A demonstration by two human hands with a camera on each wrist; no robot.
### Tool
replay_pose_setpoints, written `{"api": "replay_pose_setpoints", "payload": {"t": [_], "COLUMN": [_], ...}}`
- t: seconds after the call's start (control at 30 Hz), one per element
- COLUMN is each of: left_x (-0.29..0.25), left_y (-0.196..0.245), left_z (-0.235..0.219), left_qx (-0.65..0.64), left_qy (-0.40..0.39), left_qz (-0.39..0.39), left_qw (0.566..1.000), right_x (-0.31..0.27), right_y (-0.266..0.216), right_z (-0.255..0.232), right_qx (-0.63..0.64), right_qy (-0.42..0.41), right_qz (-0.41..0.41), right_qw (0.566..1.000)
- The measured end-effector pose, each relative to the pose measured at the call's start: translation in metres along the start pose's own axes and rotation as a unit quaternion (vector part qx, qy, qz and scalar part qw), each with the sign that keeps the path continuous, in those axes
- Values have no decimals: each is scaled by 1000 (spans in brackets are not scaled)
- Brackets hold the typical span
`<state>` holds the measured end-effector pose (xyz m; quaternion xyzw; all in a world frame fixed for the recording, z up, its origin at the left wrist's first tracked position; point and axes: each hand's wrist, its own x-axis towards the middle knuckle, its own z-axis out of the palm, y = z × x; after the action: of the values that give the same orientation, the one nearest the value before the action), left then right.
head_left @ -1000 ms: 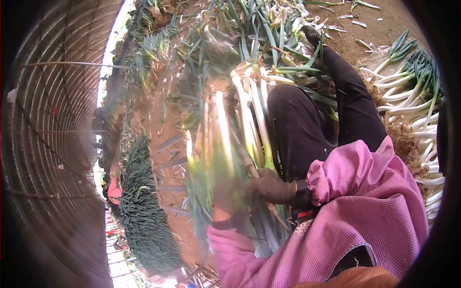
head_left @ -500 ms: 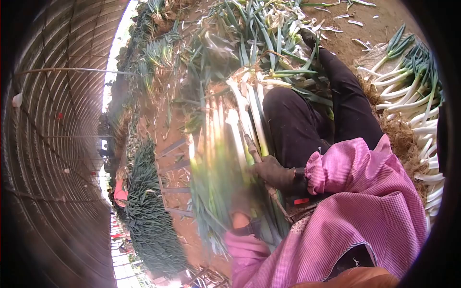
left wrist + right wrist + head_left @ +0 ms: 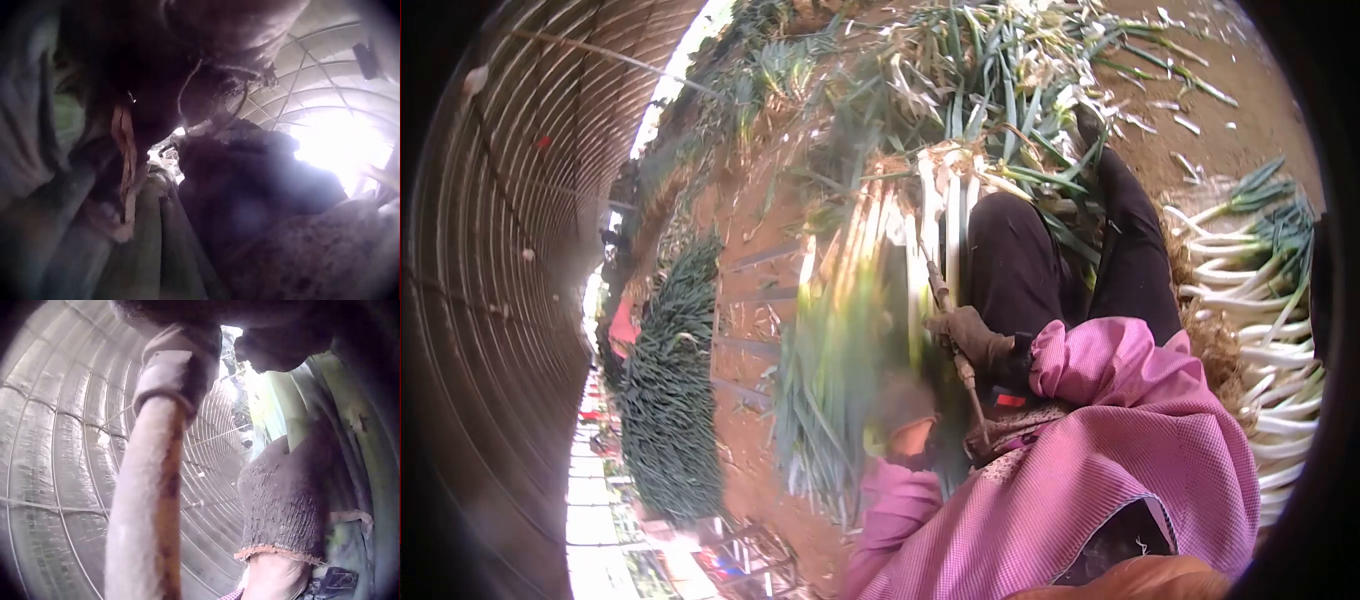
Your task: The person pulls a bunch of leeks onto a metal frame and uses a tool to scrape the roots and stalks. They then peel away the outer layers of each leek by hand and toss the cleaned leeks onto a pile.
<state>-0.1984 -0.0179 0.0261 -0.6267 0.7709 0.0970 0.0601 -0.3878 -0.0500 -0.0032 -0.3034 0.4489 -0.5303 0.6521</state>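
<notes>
In the head view my gloved left hand [image 3: 907, 405], blurred, is low among the leaves of long green onions [image 3: 845, 270]. It grips green stalks [image 3: 147, 244], which run below the hand in the left wrist view. The right wrist view shows the left glove [image 3: 284, 494] around a green stalk, its fingertips hidden. My gloved right hand [image 3: 972, 336] holds a long, thin rod-like tool [image 3: 941, 290] with a jointed shaft. Close up, its thick pale-brown shaft [image 3: 145, 506] enters a fitting at the hand. The tool's tip is beside a white onion stalk [image 3: 912, 270].
My dark-trousered legs [image 3: 1010, 260] stretch out right of the stalks. Cleaned white onions [image 3: 1250, 300] lie in a row at far right. Leaf waste [image 3: 990, 80] is heaped ahead. A large bundle of green leaves [image 3: 665, 400] lies left, beyond flat grey slats [image 3: 760, 295].
The left hand has come toward the body and slightly right, with a white stalk shifting closer to the tool. The right hand keeps hold of the tool. The head view has turned somewhat.
</notes>
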Motion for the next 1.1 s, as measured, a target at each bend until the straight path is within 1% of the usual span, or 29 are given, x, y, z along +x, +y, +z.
{"api": "replay_pose_setpoints", "payload": {"t": [0.07, 0.13, 0.2, 0.23, 0.27, 0.3, 0.33, 0.4, 0.43, 0.47, 0.5, 0.6, 0.7, 0.8, 0.9, 1.0, 1.1], "left_x": [-11, -16, -14, -12, -6, -8, -8, -6, -3, 0, -3, -9, -12, -10, 0, 13, 30], "left_y": [18, 39, 56, 61, 61, 55, 49, 50, 47, 47, 48, 49, 51, 55, 54, 51, 53], "left_z": [-15, -29, -34, -29, -21, 6, 34, 47, 51, 47, 45, 36, 27, 20, 12, 2, -2], "left_qx": [40, 92, 103, 77, 21, -119, -260, -258, -117, 24, 68, 44, 12, -5, -25, -47, -71], "left_qy": [28, 48, 55, 61, 73, 97, 131, 186, 202, 233, 239, 206, 179, 163, 151, 141, 135], "left_qz": [57, 117, 152, 152, 143, 106, 79, 94, 141, 183, 201, 204, 198, 192, 180, 172, 144], "left_qw": [997, 988, 981, 983, 987, 982, 953, 943, 962, 955, 948, 956, 964, 968, 972, 974, 978], "right_x": [-9, -21, -43, -46, -47, -46, -42, -34, -34, -35, -36, -35, -39, -40, -22, -14, -5], "right_y": [8, 2, -27, -37, -44, -46, -42, -34, -32, -31, -31, -26, -39, -41, -25, -54, -76], "right_z": [4, 8, 17, 18, 19, 19, 17, 10, 10, 12, 12, 9, 9, 7, -7, -3, 8], "right_qx": [-23, 12, 102, 112, 123, 135, 133, 131, 146, 160, 175, 188, 140, 150, 183, 142, 195], "right_qy": [22, 41, 62, 62, 63, 67, 65, 66, 70, 74, 78, 69, 82, 77, 48, 77, 84], "right_qz": [-46, -32, 42, 66, 91, 116, 128, 151, 154, 156, 156, 177, 205, 158, 148, 128, 116], "right_qw": [998, 999, 992, 990, 986, 982, 981, 978, 975, 972, 969, 964, 965, 973, 971, 979, 970]}}
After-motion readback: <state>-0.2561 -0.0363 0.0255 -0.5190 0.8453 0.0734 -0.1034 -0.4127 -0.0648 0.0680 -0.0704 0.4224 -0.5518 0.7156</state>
